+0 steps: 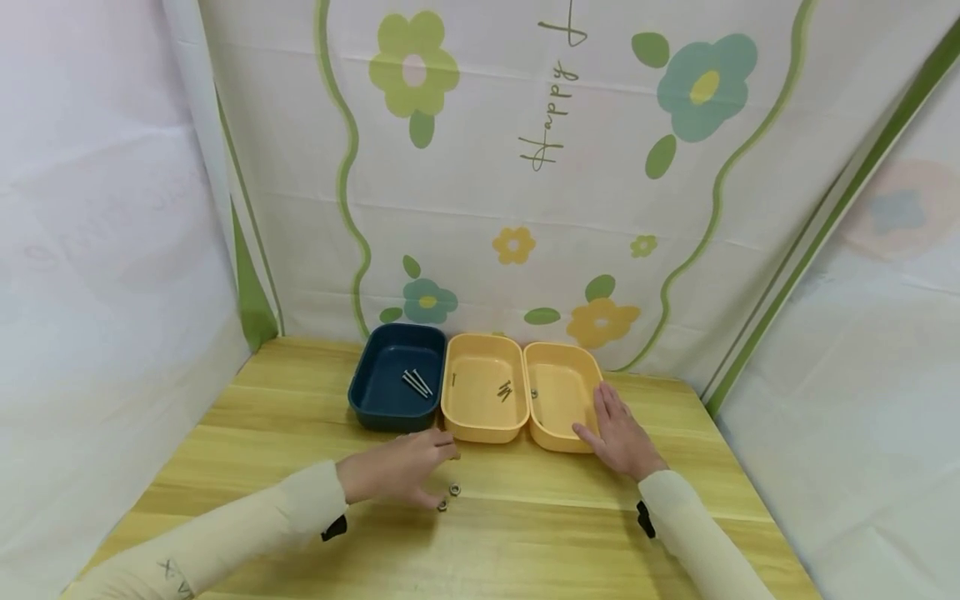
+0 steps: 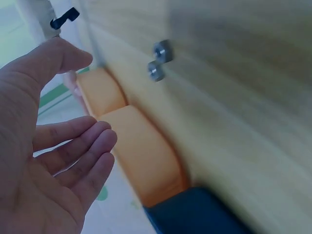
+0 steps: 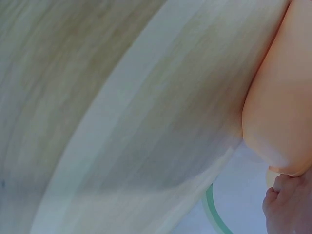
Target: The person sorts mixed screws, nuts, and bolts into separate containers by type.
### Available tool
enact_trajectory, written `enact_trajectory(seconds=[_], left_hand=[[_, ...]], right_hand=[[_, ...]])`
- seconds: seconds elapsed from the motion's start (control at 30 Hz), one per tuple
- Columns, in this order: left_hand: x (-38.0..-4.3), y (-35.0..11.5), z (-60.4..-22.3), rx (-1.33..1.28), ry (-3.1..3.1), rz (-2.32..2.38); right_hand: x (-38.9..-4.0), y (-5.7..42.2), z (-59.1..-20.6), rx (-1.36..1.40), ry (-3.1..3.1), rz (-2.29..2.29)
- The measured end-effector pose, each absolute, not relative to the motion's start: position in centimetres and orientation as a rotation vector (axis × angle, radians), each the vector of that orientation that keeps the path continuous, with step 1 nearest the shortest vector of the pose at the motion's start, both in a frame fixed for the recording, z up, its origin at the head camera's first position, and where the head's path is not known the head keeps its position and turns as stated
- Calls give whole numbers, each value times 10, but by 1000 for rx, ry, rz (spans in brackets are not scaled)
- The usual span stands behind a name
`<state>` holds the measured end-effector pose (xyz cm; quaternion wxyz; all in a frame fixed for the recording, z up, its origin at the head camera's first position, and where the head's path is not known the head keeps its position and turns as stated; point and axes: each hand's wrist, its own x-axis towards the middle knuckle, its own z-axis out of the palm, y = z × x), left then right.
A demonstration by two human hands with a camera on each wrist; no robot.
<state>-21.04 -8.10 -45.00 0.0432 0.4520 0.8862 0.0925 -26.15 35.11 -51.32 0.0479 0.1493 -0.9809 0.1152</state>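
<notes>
Two metal nuts lie close together on the wooden table, a farther nut [image 1: 454,489] and a nearer nut [image 1: 442,505]. Just left of them, my left hand [image 1: 401,467] hovers with fingers loosely bent and thumb apart. The left wrist view shows the palm of that hand [image 2: 53,141] with nothing in it, and the nuts [image 2: 158,61] beyond the thumb. My right hand [image 1: 622,437] rests on the right side of the right yellow bin [image 1: 562,444], its fingers extended along the rim. In the right wrist view the knuckles of the hand [image 3: 290,202] show beside the bin's outer wall [image 3: 280,97].
Left of that bin stand a middle yellow bin [image 1: 483,433] and a dark blue bin [image 1: 393,421], side by side. Long screws [image 1: 417,382] lie in the blue bin, several small screws [image 1: 505,391] in the middle one, a nut [image 1: 534,393] in the right one. A flowered curtain [image 1: 465,192] hangs behind.
</notes>
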Motion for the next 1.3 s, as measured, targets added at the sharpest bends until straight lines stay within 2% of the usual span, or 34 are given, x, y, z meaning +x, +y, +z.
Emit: enact_trajectory(seconds=[0.77,1.3], left_hand=[[-207,-88,-496,1432,2557,465],[-215,-78,-503,1408,2491,582]], right_hand=[[-262,351,-515,427,-3007,389],[-259,350,-512,434,-2975,371]])
